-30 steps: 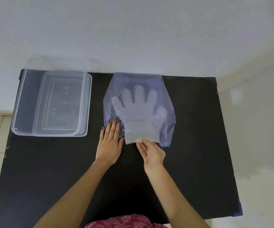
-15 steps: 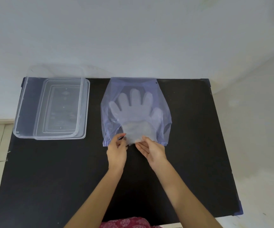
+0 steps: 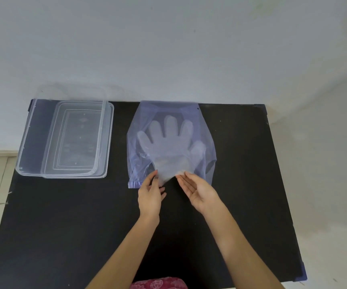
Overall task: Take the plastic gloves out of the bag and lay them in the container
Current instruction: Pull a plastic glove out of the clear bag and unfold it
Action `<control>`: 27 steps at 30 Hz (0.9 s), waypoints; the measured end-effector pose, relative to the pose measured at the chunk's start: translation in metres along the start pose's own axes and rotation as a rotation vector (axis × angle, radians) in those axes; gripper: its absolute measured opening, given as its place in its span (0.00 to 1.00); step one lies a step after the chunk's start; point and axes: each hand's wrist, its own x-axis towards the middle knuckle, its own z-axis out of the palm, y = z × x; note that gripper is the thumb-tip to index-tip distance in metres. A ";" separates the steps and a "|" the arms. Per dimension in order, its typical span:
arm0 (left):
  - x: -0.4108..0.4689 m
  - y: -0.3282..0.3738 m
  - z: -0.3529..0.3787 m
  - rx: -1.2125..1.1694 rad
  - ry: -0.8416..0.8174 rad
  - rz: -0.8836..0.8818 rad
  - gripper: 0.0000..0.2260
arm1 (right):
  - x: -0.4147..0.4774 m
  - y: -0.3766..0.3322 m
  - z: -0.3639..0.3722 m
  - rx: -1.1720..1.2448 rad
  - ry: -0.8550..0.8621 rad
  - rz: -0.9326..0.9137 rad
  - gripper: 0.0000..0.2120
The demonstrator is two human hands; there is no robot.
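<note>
A see-through bluish bag (image 3: 205, 130) lies flat at the back middle of the black table (image 3: 64, 226), its mouth toward me. Inside it rest clear plastic gloves (image 3: 168, 142), fingers pointing away, cuff at the bag's mouth. My left hand (image 3: 150, 195) pinches the cuff's left corner between thumb and fingers. My right hand (image 3: 201, 190) is palm up, its fingertips touching the cuff's right edge; whether it grips is unclear. A clear rectangular container (image 3: 32, 138) stands at the back left, well apart from both hands.
A clear lid (image 3: 106, 142) lies over the container's right part. A white wall rises right behind the table. The table's edges are close at the left and right, with pale floor beyond. Pink patterned cloth (image 3: 158, 284) shows at the bottom edge.
My left hand left the bag, where it lay flat, and came to the cuff, pinching it. Both hands drew the cuff's edge slightly toward me, and the camera view shifted a little.
</note>
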 end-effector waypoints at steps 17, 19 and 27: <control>0.016 0.010 0.012 -0.110 -0.070 -0.068 0.08 | 0.024 -0.036 -0.027 -1.446 0.022 -0.855 0.22; 0.016 0.012 0.012 -0.121 -0.067 -0.075 0.08 | 0.039 -0.042 -0.024 -1.609 -0.056 -0.804 0.27; 0.017 0.012 0.000 -0.100 -0.047 -0.085 0.07 | 0.061 -0.051 -0.019 -1.751 -0.013 -0.667 0.29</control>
